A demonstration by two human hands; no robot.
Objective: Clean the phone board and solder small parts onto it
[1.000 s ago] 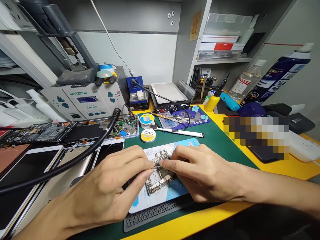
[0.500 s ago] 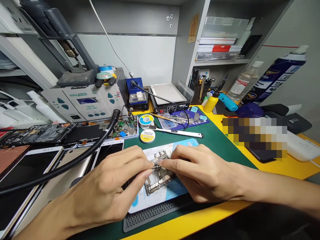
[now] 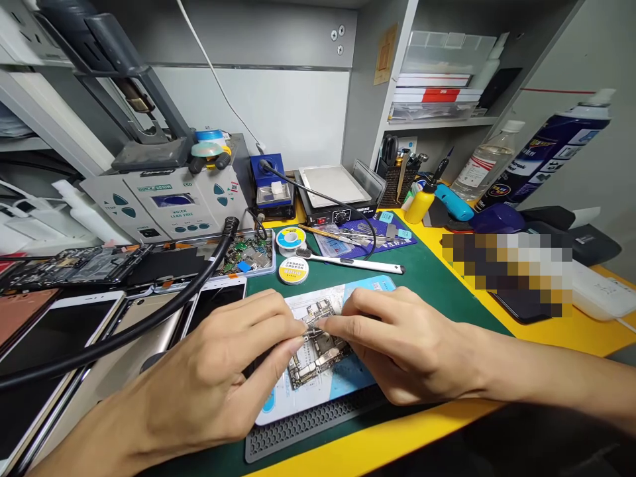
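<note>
A phone circuit board (image 3: pixel 318 364) lies on a white and blue printed plate (image 3: pixel 293 407), which rests on a dark honeycomb-patterned pad (image 3: pixel 318 424). Over the upper part of the board, my left hand (image 3: pixel 233 358) has its thumb and index finger pinched together. My right hand (image 3: pixel 407 344) meets it from the other side, index fingertip close to the left fingertips and the other fingers curled under. Between the fingertips shows a small greyish piece, too small to make out. The right thumb is hidden behind the hand.
A toothbrush-like brush (image 3: pixel 352 262), a solder spool (image 3: pixel 291 240) and a round tin (image 3: pixel 293 271) lie behind the plate. A hot-air station (image 3: pixel 173 205) stands at left, its black hose (image 3: pixel 149 324) crossing several phones. At right are a yellow bottle (image 3: pixel 420 202) and a spray can (image 3: pixel 546 159).
Both hands stay in nearly the same place over the board. The fingertips shift very slightly; the board and plate have not visibly moved.
</note>
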